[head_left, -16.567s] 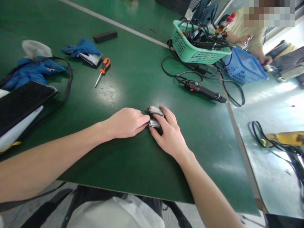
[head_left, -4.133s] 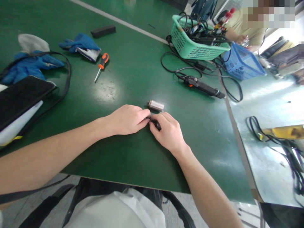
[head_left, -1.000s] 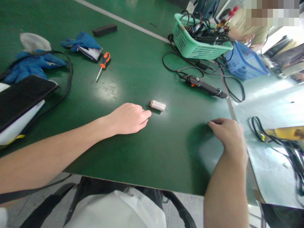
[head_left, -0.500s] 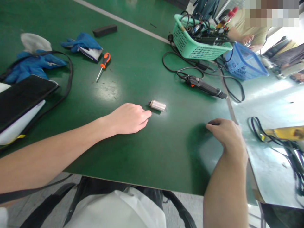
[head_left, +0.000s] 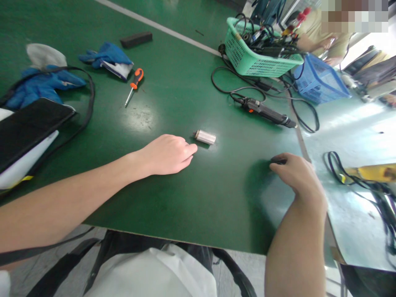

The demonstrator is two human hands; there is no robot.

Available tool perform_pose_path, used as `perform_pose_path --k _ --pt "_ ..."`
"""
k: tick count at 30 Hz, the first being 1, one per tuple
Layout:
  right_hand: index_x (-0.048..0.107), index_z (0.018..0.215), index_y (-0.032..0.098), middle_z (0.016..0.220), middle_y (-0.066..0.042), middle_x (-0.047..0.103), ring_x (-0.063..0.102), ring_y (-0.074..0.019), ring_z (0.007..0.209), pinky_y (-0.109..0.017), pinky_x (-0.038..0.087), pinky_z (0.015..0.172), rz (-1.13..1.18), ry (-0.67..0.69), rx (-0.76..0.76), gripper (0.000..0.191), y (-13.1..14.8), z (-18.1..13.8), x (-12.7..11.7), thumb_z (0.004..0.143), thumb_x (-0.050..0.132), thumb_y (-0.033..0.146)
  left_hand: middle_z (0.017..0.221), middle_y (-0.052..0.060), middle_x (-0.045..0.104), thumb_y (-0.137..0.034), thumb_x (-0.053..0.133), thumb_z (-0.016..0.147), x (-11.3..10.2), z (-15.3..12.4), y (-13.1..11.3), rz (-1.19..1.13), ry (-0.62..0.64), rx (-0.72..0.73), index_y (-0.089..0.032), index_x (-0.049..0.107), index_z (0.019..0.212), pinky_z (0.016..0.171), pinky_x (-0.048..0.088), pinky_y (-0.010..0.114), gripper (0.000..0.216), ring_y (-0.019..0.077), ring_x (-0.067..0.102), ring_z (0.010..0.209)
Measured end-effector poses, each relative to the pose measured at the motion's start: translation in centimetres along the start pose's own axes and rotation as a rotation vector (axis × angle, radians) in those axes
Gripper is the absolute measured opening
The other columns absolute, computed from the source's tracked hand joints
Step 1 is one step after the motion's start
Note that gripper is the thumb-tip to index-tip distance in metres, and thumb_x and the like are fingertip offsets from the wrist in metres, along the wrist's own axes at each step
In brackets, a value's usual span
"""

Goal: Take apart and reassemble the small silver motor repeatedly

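My left hand (head_left: 171,155) rests closed on the green table, thumb and index finger pressed together, with nothing visible in it. Just beyond its fingertips lies a small silver metal cylinder (head_left: 206,137) with a darker end; a narrow gap separates them. On the right, my right hand (head_left: 296,170) is bent over the table near the seam, its fingers curled. Between thumb and index finger shows something dark, which I cannot make out; the other fingers are hidden. Farther back, a black electric screwdriver (head_left: 267,113) lies on its side with its cord looped behind.
An orange-handled screwdriver (head_left: 134,86), blue gloves (head_left: 113,57) and a dark block (head_left: 136,39) lie at the back left, a black tablet-like slab (head_left: 34,128) nearer. A green basket (head_left: 262,66) of cables and a blue basket (head_left: 321,82) stand back right, beside another person (head_left: 331,41). A yellow tool (head_left: 371,173) lies right.
My right hand and forearm have shifted slightly to the right. My left hand and the metal cylinder have stayed where they were.
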State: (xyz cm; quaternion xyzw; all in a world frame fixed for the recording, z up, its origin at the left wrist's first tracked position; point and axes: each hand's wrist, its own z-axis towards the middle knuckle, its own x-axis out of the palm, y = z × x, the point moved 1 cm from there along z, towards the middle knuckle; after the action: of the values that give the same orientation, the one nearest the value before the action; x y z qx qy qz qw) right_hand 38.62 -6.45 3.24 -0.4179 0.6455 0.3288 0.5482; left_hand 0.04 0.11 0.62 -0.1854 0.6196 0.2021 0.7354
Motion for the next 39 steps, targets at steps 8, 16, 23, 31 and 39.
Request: perform_pose_path --k 8,16,23,31,39 --pt "0.071 0.127 0.023 0.118 -0.015 0.076 0.069 -0.0342 0.110 -0.040 0.050 0.088 -0.019 -0.022 0.070 0.049 -2.8 1.3 1.1 0.079 0.060 0.031 0.075 0.005 0.067 -0.028 0.053 0.100 -0.3 0.0 -0.2 0.005 0.019 0.002 -0.018 0.066 0.090 0.060 0.041 0.031 0.019 0.0207 0.066 0.067" --pt "0.070 0.131 0.024 0.114 -0.015 0.076 0.070 -0.0346 0.106 -0.041 0.050 0.088 -0.008 0.014 0.087 0.054 -3.2 1.2 1.0 0.078 0.062 0.036 0.074 0.005 0.067 -0.027 0.053 0.100 -0.4 0.1 -0.2 0.007 0.014 0.013 -0.017 0.066 0.089 0.059 0.040 0.031 0.019 0.0202 0.065 0.066" --pt "0.075 0.122 0.017 0.110 -0.021 0.077 0.070 -0.0371 0.112 -0.045 0.045 0.102 0.119 -0.377 0.152 0.045 0.7 -1.0 -1.5 0.092 0.057 0.045 0.075 0.005 0.068 -0.027 0.053 0.100 -0.4 0.1 -0.2 0.001 0.006 0.019 -0.018 0.065 0.090 0.059 0.041 0.031 0.018 0.0207 0.066 0.067" --pt "0.056 0.143 0.015 0.145 -0.018 0.061 0.054 -0.0331 0.136 -0.051 0.044 0.115 0.384 -0.493 -0.650 0.049 13.6 -3.2 0.2 0.101 0.054 0.041 0.078 0.006 0.070 -0.026 0.053 0.098 -0.3 0.1 -0.2 -0.009 -0.001 0.006 -0.017 0.067 0.093 0.061 0.044 0.030 0.018 0.0211 0.068 0.069" --pt "0.059 0.135 0.015 0.129 -0.018 0.067 0.059 -0.0342 0.123 -0.053 0.050 0.107 0.392 -0.341 -0.868 0.037 18.1 -3.1 3.4 0.104 0.050 0.031 0.076 0.006 0.069 -0.027 0.053 0.099 -0.3 0.2 -0.2 0.009 -0.022 0.017 -0.017 0.067 0.093 0.061 0.045 0.030 0.018 0.0212 0.068 0.069"
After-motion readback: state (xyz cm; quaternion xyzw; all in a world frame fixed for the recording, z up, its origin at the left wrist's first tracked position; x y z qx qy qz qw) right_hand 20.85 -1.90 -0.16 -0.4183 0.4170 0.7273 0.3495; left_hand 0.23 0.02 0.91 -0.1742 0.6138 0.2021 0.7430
